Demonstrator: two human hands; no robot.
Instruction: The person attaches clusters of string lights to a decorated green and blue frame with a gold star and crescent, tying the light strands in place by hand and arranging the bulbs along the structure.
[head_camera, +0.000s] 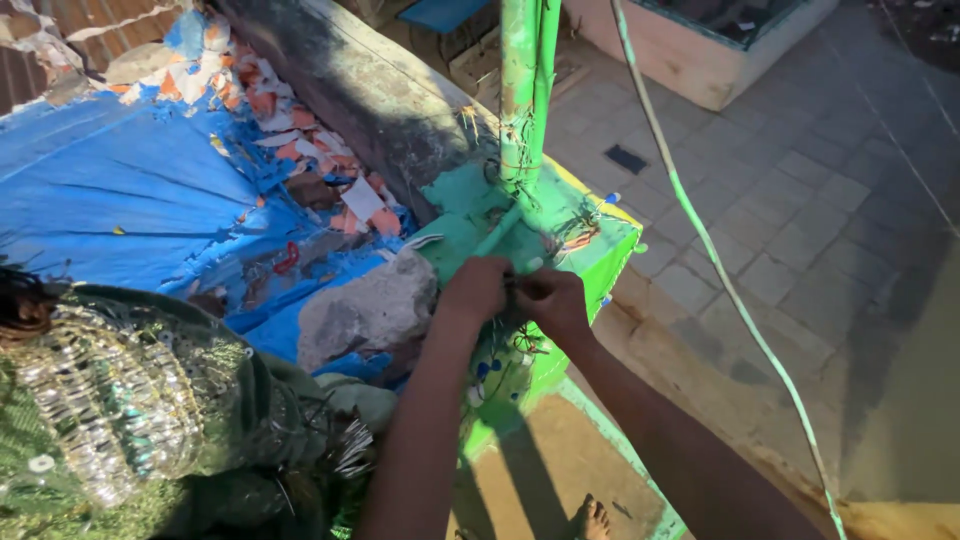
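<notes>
While the blue, torn plastic tarpaulin (110, 200) spreads away to the left of the upright green-painted pole (520, 90), a grey rough stone (365, 310) sits near the pole's foot on that side. Just below the foot, the left hand (478, 290) and right hand (553, 300) meet, fingers pinched together on a thin wire (515, 285), barely visible. It looks light, stiff yet bendable, likely sharp-ended; best gripped close to its twist.
</notes>
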